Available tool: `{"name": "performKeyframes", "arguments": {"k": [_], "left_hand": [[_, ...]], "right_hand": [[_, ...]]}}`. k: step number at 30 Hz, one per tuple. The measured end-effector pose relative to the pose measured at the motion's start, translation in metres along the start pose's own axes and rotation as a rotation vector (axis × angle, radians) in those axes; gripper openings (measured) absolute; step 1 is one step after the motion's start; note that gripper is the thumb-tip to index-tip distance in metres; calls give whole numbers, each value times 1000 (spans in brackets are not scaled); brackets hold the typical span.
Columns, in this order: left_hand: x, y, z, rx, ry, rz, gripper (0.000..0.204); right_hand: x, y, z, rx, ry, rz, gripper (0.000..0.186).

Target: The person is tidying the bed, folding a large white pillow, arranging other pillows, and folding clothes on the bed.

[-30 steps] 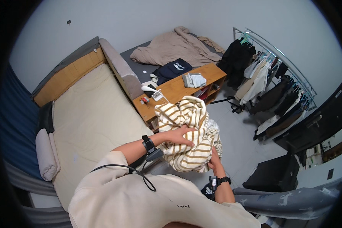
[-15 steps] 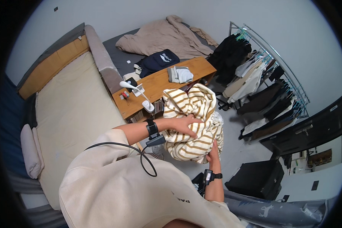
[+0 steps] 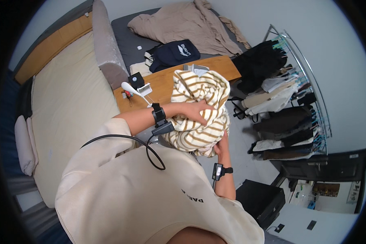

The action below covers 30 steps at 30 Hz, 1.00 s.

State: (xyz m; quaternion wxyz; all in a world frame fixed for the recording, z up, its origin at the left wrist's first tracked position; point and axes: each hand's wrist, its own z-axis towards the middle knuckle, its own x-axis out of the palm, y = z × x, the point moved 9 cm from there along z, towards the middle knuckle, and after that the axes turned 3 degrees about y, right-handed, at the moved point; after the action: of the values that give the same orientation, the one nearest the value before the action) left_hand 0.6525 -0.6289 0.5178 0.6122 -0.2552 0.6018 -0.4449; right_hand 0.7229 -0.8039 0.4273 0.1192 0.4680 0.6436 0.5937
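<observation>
A bunched white cloth with tan-brown stripes (image 3: 205,87) hangs in front of me between my two hands. Whether it is a garment or a blanket, the folds do not show. My left hand (image 3: 197,112) lies across its near side, fingers spread and pressed into the folds. From below on the right, my right hand (image 3: 222,144) grips the lower edge, its fingers partly hidden by the cloth. The upper part of the bundle covers part of the wooden desk (image 3: 162,85) and some folded grey clothes (image 3: 197,69).
On the desk's left stand a white lamp (image 3: 130,88) and a black box (image 3: 136,80). A dark bag (image 3: 175,55) and a brown quilt (image 3: 179,26) lie on the bed behind. Right: a clothes rack (image 3: 309,73) and a black case (image 3: 260,203). Left: a bare mattress (image 3: 65,122).
My view has shifted, and I appear nearer the desk. The striped bundle, held in both hands, now overlaps the desk and the folded clothes on it.
</observation>
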Motion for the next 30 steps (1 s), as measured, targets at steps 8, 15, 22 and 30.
{"name": "performKeyframes", "arguments": {"k": [8,15,22,30], "left_hand": [[-24,-33,-30,-65,-254,82,76],[-11,26,-76,-221,-662,4,74],[80,138,-145,-649,-848,-89,73],[274,12,-294,-945,-880,-789,57]], "right_hand": [[54,40,41,-35,349,-192,46],[89,33,109,-281,712,-846,48],[54,-64,208,-415,778,-1755,85],[17,-218,41,78,1082,-1918,83]]}}
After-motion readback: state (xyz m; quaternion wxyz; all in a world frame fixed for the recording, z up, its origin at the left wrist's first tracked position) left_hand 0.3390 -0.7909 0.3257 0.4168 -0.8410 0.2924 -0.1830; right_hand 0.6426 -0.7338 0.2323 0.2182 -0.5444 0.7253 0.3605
